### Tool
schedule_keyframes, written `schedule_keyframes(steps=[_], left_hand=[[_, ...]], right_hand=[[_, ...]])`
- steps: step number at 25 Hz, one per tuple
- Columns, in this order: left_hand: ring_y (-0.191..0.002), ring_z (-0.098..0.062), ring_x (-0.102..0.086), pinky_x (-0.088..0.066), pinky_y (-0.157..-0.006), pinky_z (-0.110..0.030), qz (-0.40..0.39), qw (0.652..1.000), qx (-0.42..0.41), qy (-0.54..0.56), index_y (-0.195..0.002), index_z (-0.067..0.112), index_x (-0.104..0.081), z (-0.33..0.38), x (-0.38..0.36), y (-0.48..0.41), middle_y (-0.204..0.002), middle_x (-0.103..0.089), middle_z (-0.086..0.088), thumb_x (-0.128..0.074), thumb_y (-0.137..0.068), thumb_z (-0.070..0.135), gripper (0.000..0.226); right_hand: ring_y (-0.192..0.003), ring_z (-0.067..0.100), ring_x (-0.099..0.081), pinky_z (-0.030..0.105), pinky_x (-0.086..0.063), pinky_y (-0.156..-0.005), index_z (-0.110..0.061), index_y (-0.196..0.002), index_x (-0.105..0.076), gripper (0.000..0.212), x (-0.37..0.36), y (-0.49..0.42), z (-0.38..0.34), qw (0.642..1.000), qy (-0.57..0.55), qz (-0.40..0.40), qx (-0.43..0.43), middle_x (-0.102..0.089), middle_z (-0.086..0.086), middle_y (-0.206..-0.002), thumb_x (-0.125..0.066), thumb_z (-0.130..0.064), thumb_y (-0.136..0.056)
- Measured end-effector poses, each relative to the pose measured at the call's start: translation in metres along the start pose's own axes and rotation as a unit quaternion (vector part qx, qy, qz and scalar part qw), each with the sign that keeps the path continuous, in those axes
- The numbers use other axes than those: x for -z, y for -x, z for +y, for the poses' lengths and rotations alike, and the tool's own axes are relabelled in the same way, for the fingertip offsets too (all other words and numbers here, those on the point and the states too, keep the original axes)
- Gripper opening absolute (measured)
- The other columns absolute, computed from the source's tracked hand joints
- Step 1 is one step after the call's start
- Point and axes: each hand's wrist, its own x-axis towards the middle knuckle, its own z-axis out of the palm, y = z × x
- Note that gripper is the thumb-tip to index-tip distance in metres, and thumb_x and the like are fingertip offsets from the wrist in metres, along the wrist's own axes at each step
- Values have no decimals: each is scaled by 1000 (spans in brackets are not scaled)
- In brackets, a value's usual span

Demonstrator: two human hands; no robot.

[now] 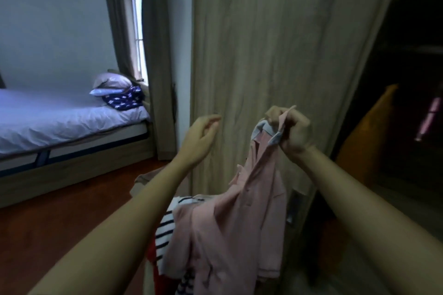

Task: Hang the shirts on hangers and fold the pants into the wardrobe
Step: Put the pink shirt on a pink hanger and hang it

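In front of the wardrobe door [275, 43], right hand [291, 130] pinches the pink shirt [230, 230] at its grey collar; shirt hangs below it, over a pile with a striped garment [165, 227]. Left hand [200, 137] just left of it, fingers loosely curled, holding nothing. Bed [60, 122] at left, wardrobe interior [407, 79] dark at right.

Bed [60, 122] at left, pillows [111, 81] on its far end, wardrobe door [275, 43] centre, shirt [239, 223] before it, clothes pile [165, 223] below, open wardrobe [412, 50] right.
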Motion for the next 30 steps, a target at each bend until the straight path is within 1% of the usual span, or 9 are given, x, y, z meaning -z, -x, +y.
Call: schedule_keyframes(steps=[5,8,12,16,18,20,22,25,30], left_hand=[[-130,-10,-39,-35,-104,-27,-313,943,-64,91,-133,23,-49,87,-49,-19,-145,-41,2,-59,-74,19,60],[-105,-14,-57,-47,-93,-28,-402,890,-55,210,-109,2,-59,108,-93,4,-113,-62,-13,-57,-78,15,34],[-76,-10,-51,-43,-68,-25,-343,907,-97,226,-84,21,-49,126,-135,24,-81,-54,2,-61,-88,30,15],[-63,-8,-48,-42,-61,-28,-151,971,-142,121,-78,24,-49,152,-157,11,-70,-55,5,-62,-88,33,18],[-64,-5,-51,-42,-61,-20,-166,965,-182,95,-84,22,-54,168,-165,4,-75,-59,4,-68,-84,27,14],[-68,-3,-53,-38,-60,-11,-222,940,-258,23,-95,17,-59,178,-178,4,-83,-61,4,-74,-78,25,24],[-76,-13,-58,-35,-61,-14,-260,905,-325,-87,-101,12,-60,172,-200,11,-89,-62,-1,-75,-77,30,33],[-84,-20,-62,-45,-67,-31,-311,881,-261,-241,-100,14,-62,139,-231,28,-89,-64,-1,-66,-80,36,29],[-75,-21,-64,-54,-63,-32,-272,952,-114,-81,-89,9,-63,138,-249,28,-84,-65,-5,-66,-76,12,14]], right_hand=[[-57,15,-43,22,-42,-61,-18,-42,-49,27,27,31,-84,996,-40,-24,78,-47,0,-54,-63,-41,-45],[-62,14,-47,22,-45,-66,-18,-46,-52,22,53,55,-124,997,-15,-30,71,-52,-1,-60,-51,-38,-57],[-64,16,-47,29,-40,-65,-10,-60,-48,28,97,93,-164,999,-26,26,2,-50,6,-66,-34,-33,-70],[-61,13,-46,22,-41,-55,-15,-75,-50,33,143,119,-189,974,119,104,-162,-50,2,-70,-67,-43,-69],[-70,13,-49,21,-44,-57,-20,-80,-51,29,163,131,-194,891,411,57,-184,-50,1,-80,-74,-11,-64],[-87,13,-51,27,-46,-74,-29,-76,-56,31,174,140,-194,727,667,-22,-160,-52,0,-95,-67,-1,-70],[-100,11,-48,31,-44,-85,-35,-70,-64,34,177,151,-196,622,770,-28,-140,-48,-5,-108,-60,-2,-74],[-99,14,-54,32,-49,-82,-31,-87,-73,30,188,162,-207,566,814,74,-108,-53,-6,-109,-59,-5,-80],[-102,30,-60,37,-48,-79,-27,-99,-73,28,223,179,-215,481,842,117,-214,-57,4,-109,-60,-10,-82]])
